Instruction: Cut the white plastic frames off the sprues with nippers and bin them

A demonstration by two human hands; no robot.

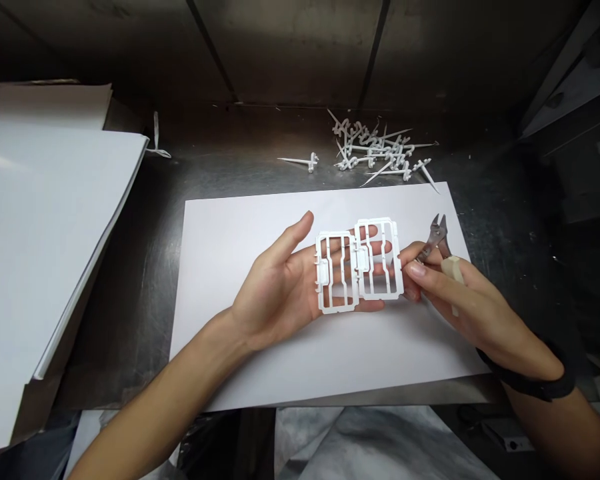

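Note:
My left hand (285,287) lies palm up over a white sheet of paper (260,227), fingers stretched out, with a white plastic frame part (359,264) resting across the fingers. My right hand (473,310) is closed around a pair of small cutting pliers (436,241) with pale handles; the metal jaws point up and away, just right of the frame. The right thumb and fingertip touch the frame's right edge.
A pile of white plastic offcuts (377,155) lies on the dark metal bench (145,267) behind the paper. A stack of large white sheets (40,227) sits at the left. A dark band circles my right wrist.

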